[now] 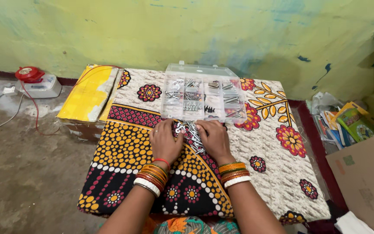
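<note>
My left hand [165, 141] and my right hand [214, 138] rest palm down on a patterned cloth [126, 143], on either side of a small pile of silver screws [193, 136]. The fingers of both hands curl around the pile and touch it; neither hand visibly lifts a screw. Just beyond the hands lies a clear plastic compartment box [202, 93] with its lid open, holding screws and bolts sorted in several compartments. Orange and white bangles ring both wrists.
A yellow wrapped box [89, 93] lies left of the cloth. A red and white device [35, 80] with cables sits on the bare floor at far left. Books and papers [343, 123] pile at right, beside a brown cardboard sheet [366, 177]. A green wall stands behind.
</note>
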